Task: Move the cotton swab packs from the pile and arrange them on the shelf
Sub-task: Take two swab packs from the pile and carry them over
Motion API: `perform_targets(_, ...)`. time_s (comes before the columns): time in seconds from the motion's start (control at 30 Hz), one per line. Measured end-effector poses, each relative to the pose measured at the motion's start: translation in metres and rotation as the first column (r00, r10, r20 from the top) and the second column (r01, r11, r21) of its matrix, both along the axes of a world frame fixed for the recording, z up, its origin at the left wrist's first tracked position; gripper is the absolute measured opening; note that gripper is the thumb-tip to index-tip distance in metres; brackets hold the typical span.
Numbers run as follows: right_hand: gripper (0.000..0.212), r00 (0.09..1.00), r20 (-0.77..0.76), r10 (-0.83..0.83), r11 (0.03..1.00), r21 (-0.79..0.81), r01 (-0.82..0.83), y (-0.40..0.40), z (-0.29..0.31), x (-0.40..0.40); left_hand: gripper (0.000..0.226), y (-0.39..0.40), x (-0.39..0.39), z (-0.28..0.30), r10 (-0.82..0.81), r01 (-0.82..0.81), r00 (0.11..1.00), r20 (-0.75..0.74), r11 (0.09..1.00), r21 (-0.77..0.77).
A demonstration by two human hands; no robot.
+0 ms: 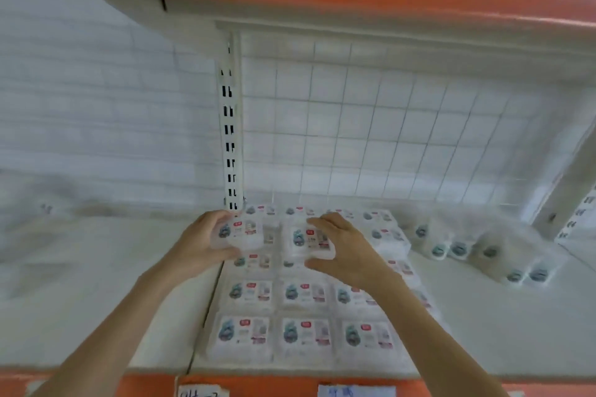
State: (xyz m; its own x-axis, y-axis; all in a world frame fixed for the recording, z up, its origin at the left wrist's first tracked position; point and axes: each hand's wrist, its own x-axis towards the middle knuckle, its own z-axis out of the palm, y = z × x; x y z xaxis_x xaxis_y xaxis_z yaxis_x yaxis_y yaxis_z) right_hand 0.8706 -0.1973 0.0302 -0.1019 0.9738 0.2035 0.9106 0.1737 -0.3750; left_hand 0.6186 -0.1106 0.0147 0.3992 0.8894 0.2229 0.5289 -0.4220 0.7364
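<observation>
Two tiers of white shelf [96,300] carry laid rows [306,332]. Placing is under way: left hand [200,246] holds one cotton swab pack [242,232], right hand [342,248] another pack [309,240], fingers curled round each. Next, I judge, squaring them onto the back row.

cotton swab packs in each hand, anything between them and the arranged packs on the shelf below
Nothing visible does. The left hand grips one pack and the right hand grips another pack, both directly over the arranged packs on the shelf.
</observation>
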Motion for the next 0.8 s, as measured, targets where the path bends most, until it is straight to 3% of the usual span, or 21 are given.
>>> perform_targets(0.17, 0.070, 0.982, 0.188, 0.018, 0.999, -0.054, -0.008, 0.050, -0.006, -0.006, 0.066, 0.003, -0.005, -0.001, 0.117, -0.118, 0.993, -0.014, 0.987, -0.110)
perform_targets(0.3, 0.068, 0.952, 0.306, -0.010, 0.999, -0.048, 0.026, 0.062, -0.016, -0.007, 0.062, 0.006, 0.004, -0.001, 0.107, -0.112, 0.993, -0.051, 0.989, -0.095)
perform_targets(0.6, 0.052, 0.987, 0.153, -0.044, 0.999, -0.007, 0.046, 0.058, -0.031, 0.006, 0.064, 0.027, 0.026, -0.013, 0.019, -0.033, 0.988, -0.154, 0.995, -0.089)
perform_targets(0.8, 0.046, 0.988, 0.135, -0.070, 0.996, 0.056, 0.063, 0.054, -0.036, 0.014, 0.072, 0.038, 0.034, -0.027, -0.009, 0.008, 1.000, -0.009, 0.989, -0.146)
